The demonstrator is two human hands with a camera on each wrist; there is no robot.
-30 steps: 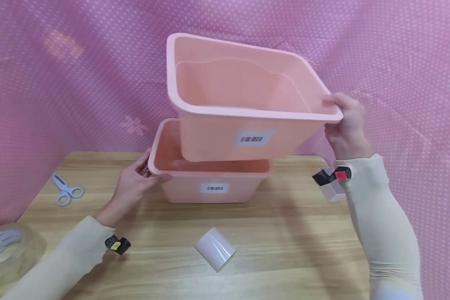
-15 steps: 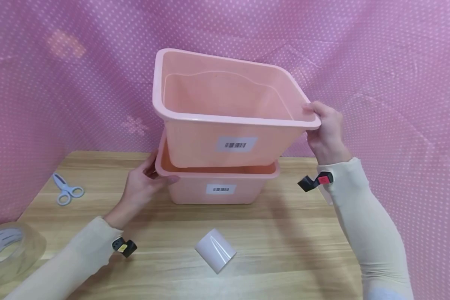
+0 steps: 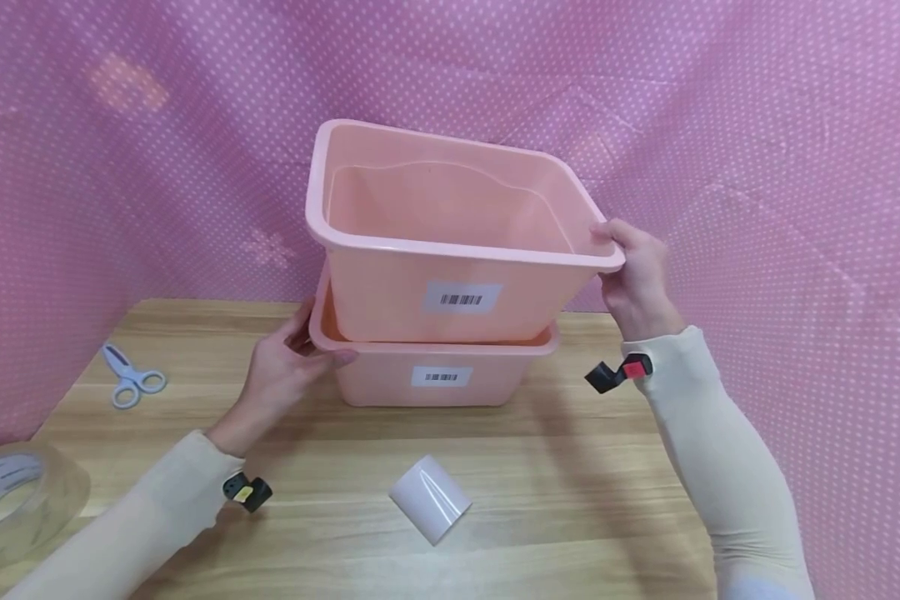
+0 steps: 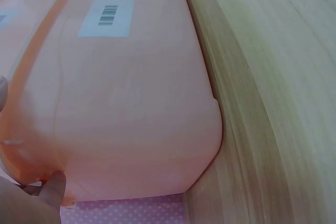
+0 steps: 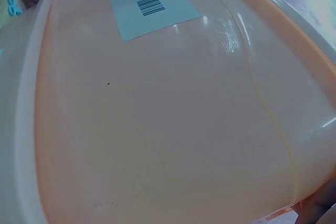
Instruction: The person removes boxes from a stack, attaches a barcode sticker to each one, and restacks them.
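Note:
Two pink plastic bins with barcode labels are in the head view. The lower bin stands on the wooden table, and my left hand grips its left rim, thumb over the front edge. My right hand holds the upper bin by the right end of its rim. That upper bin is tilted, right end lower at the rim, and its base sits inside the lower bin's mouth. In the left wrist view the lower bin's wall fills the middle; in the right wrist view the upper bin's wall does.
Blue-handled scissors lie at the table's left. A large roll of clear tape is at the front left corner. A curved, glossy pale piece lies near the front middle. Pink dotted cloth hangs behind and at the sides.
My right hand has lowered the upper bin and brought it leftward, its base going into the lower bin. The left hand and lower bin shifted slightly right, then stayed.

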